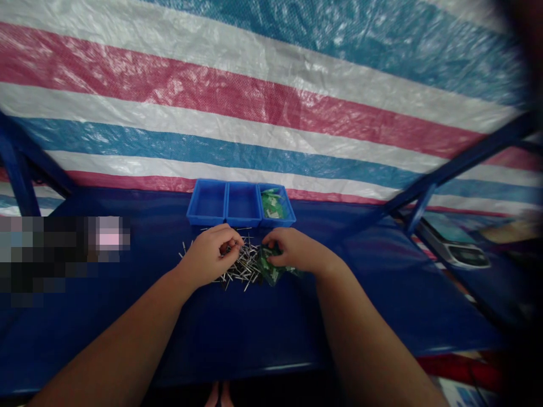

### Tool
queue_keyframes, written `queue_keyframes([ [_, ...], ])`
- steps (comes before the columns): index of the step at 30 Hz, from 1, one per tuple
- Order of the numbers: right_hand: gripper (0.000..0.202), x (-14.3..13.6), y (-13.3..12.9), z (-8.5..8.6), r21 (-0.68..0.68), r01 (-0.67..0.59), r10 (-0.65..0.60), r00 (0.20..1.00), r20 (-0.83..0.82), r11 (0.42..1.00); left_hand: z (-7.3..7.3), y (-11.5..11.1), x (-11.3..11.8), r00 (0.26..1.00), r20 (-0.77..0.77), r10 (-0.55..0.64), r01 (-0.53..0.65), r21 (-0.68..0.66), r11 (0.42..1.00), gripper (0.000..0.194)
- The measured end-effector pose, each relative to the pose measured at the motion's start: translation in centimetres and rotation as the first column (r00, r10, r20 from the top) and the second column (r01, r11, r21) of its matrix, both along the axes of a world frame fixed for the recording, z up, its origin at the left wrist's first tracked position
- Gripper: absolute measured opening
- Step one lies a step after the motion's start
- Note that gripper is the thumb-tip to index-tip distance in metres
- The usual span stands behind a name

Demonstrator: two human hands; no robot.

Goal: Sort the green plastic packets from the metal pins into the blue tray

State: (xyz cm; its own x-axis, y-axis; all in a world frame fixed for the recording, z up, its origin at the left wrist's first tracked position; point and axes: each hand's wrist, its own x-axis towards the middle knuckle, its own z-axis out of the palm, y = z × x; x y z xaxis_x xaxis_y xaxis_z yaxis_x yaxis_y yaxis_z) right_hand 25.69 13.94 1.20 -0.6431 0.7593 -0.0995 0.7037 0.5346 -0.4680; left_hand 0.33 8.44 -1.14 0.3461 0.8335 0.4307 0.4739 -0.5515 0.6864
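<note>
A loose pile of thin silvery metal pins (244,268), some with dark parts, lies on the blue table. Over its left side is my left hand (214,252), thumb and fingers pinched together; whatever is between the fingertips is too small to make out. My right hand (294,249), at the pile's right edge, has its fingers closed on a small clear-and-green plastic bag (271,274). Behind the pile stands a blue three-compartment tray (207,218). Its right compartment contains green-printed plastic bags (272,204); nothing shows in the other two.
Striped plastic sheeting (254,113) hangs behind the blue table (241,333). Blue metal braces rise at the left (19,164) and right (424,175). Beyond the right brace sits a digital scale (460,251). A blurred-out patch covers the left side.
</note>
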Motion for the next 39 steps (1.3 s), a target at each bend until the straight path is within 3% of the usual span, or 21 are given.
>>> queue_keyframes([
  [8, 0.02, -0.1, 0.2, -0.1, 0.017, -0.053, 0.053, 0.997, -0.048, 0.998, 0.0, 0.0, 0.1, 1.0, 0.003, 0.001, -0.001, 0.006, 1.0, 0.017],
  [15, 0.013, 0.0, -0.5, 1.7, 0.058, -0.019, 0.027, 0.99, -0.139, 0.998, 0.0, 0.0, 0.1, 1.0, -0.001, 0.005, -0.005, -0.006, 1.0, 0.016],
  [19, 0.017, 0.2, -0.3, 2.2, 0.21, 0.135, -0.046, 0.924, -0.381, 0.968, -0.1, 0.1, 0.0, 1.0, 0.002, 0.013, -0.013, -0.017, 1.0, 0.015],
  [23, 0.015, 0.6, 0.6, 1.3, 0.412, 0.414, -0.133, 0.818, -0.56, 0.812, -0.2, 0.1, 0.0, 1.0, 0.004, 0.009, -0.009, -0.01, 1.0, 0.013],
  [25, 0.014, 0.9, 1.4, 0.4, 0.456, 0.47, -0.193, 0.825, -0.531, 0.755, -0.2, 0.2, 0.0, 1.0, 0.008, 0.006, -0.006, -0.008, 1.0, 0.013],
  [26, 0.014, 1.0, 1.8, 0.0, 0.464, 0.463, -0.214, 0.843, -0.493, 0.755, -0.2, 0.2, 0.0, 1.0, 0.009, 0.006, -0.006, -0.008, 1.0, 0.013],
  [31, 0.015, 1.5, 3.1, -1.7, 0.475, 0.371, -0.232, 0.916, -0.327, 0.798, -0.2, 0.1, 0.0, 1.0, 0.004, 0.019, -0.018, -0.01, 1.0, 0.011],
  [39, 0.026, 1.2, 2.8, -1.8, 0.487, 0.278, -0.173, 0.953, -0.251, 0.828, 0.2, 0.1, 0.1, 1.0, -0.002, 0.014, -0.014, -0.009, 1.0, 0.012],
])
